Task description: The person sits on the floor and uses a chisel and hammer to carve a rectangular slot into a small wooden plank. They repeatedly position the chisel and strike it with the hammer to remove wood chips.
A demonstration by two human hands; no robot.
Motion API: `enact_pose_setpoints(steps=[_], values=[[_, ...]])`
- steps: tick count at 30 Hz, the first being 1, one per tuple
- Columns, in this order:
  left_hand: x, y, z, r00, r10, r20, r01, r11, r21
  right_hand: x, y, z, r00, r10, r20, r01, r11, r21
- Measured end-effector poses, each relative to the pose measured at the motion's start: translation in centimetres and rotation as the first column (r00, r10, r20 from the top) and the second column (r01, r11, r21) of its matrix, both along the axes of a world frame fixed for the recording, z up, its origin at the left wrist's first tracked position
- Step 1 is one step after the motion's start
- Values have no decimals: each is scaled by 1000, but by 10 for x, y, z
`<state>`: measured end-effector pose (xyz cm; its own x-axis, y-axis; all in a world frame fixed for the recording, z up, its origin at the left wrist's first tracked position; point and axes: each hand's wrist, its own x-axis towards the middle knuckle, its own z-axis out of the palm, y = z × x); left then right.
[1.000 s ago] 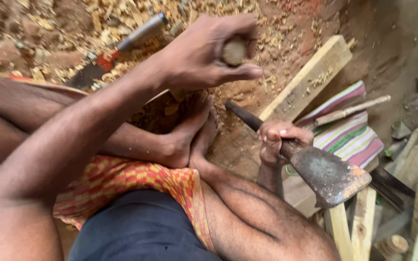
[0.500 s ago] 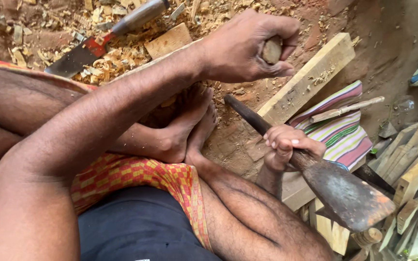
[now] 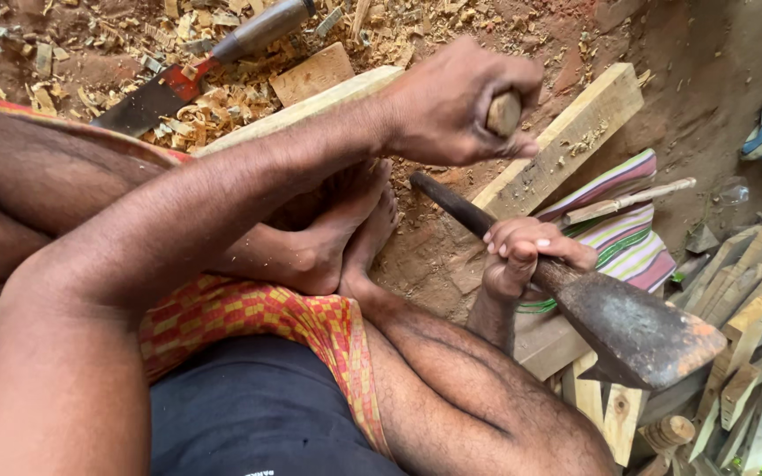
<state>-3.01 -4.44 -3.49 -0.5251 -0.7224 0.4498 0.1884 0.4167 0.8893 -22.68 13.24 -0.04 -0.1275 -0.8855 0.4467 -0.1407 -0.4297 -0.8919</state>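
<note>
Hands: two, both yours. Your left hand (image 3: pixel 460 101) is fisted around the top of a round wooden handle (image 3: pixel 504 113); only that pale end shows.
Right hand: your right hand (image 3: pixel 522 256) has its grip wrapped shut on the dark shaft of a rusty axe (image 3: pixel 637 330), just behind the head.
Axe position: the blade juts right and down from your grip; the shaft runs up and left past your fingers toward your feet.
Cutting tools: two counted. The axe, and a chisel (image 3: pixel 196 75) with a red collar lying apart among wood shavings (image 3: pixel 213 110) at top left.
Planks: two long pale planks (image 3: pixel 566 141), one under your left forearm, one slanting right of your left hand.
Other things: a striped cloth (image 3: pixel 619 225) beside your right hand, with a thin stick on it; a heap of cut wood offcuts (image 3: pixel 751 344) at lower right.
In the way: your left forearm and crossed bare feet (image 3: pixel 346 229) cover the ground between the two hands, so what the round handle belongs to is hidden.
</note>
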Motion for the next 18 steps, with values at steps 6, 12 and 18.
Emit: enact_pose_setpoints(steps=[6,12,18], values=[[3,7,1,999,-38,-10,37,997,-66,-1,3,-1,1000,12,25,-12,1000,-11],[18,1,4,998,20,67,-19,1000,-12,2,-26,30,995,95,2,-95,992,-79],[24,4,-2,987,-58,150,39,991,126,-5,-52,146,988,-129,-82,118,984,-131]])
